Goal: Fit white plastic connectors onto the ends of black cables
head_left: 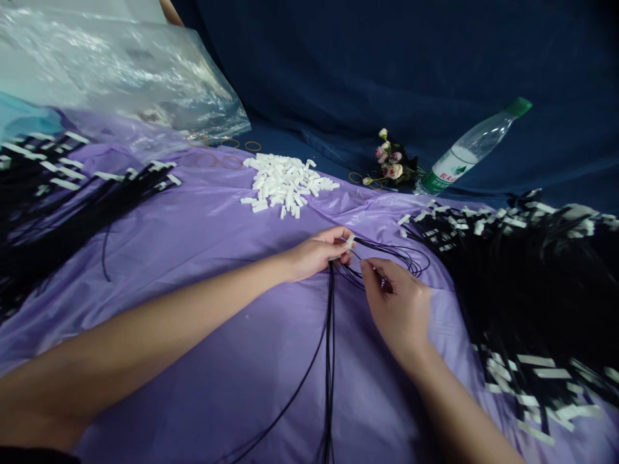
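My left hand point(329, 251) is closed, its thumb and fingers pinching a small white connector point(351, 242). Thin black wires point(331, 322) pass by that hand; some hang down toward the bottom edge, others loop out to the right. My right hand point(399, 296) is closed just right of it, thumb and index finger pinching the end of one black wire point(356, 256) near the connector. Behind the left hand, a loose pile of small white connectors point(285, 180) lies on the purple cloth point(232, 309).
Bundles of black wires with white ends lie at left point(97, 200) and right point(507, 277). At the back are a green-capped plastic bottle point(454, 167), small artificial flowers point(393, 169), rubber bands point(253, 146) and a clear plastic bag point(145, 77). A dark blue curtain point(362, 58) hangs behind.
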Motion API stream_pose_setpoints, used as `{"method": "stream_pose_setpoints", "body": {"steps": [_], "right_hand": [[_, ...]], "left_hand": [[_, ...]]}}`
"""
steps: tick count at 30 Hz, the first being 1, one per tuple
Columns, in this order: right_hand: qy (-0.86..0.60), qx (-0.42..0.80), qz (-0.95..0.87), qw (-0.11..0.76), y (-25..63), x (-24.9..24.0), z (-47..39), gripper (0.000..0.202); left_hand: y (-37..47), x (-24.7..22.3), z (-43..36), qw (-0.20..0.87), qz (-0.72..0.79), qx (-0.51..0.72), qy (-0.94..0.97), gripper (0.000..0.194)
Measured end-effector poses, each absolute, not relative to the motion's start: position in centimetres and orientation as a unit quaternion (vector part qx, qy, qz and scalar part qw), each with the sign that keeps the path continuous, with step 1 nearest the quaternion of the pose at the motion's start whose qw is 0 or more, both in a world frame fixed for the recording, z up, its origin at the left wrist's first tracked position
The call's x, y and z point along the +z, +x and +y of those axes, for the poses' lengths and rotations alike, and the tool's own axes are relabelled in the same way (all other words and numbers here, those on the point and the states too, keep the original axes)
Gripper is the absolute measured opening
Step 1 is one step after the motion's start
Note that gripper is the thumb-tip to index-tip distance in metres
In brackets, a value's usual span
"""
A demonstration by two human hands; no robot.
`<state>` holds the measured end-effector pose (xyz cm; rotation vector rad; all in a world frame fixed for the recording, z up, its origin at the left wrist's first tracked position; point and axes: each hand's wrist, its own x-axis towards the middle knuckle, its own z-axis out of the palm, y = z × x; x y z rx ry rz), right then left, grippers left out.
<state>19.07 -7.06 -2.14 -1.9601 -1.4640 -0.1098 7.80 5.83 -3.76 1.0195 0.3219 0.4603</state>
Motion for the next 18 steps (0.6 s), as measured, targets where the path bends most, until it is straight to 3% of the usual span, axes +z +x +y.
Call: {"method": "stream_pose_setpoints", "body": {"steps": [18], "right_hand": [[-0.791,0.003,-0.503,0.348,18.50,-2.08,-6.38,0.014]], "left_hand": [[8.03,-4.63,6.05,0.813,0.128,0.215,0.526,0.002]]}}
